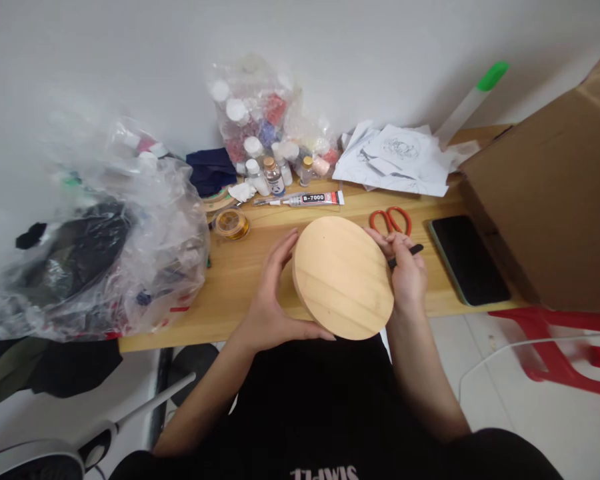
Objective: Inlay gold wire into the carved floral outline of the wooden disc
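Note:
A round, pale wooden disc (344, 279) is held up over the front edge of the table, its flat face towards me. My left hand (276, 300) grips its left rim, with the thumb along the bottom edge and the fingers at the upper left. At the disc's right edge, my right hand (405, 267) is closed round a thin black tool (416, 249), whose ends show on both sides of the fingers. Part of the right hand is behind the disc. Red-handled scissors (399, 220) lie just beyond my right hand.
Clear plastic bags (160, 247) fill the left side. Behind the disc are a glue tube (316, 199), small bottles (274, 177), a wire spool (231, 225) and papers (397, 160). A phone (469, 260) and a cardboard box (550, 193) stand at the right.

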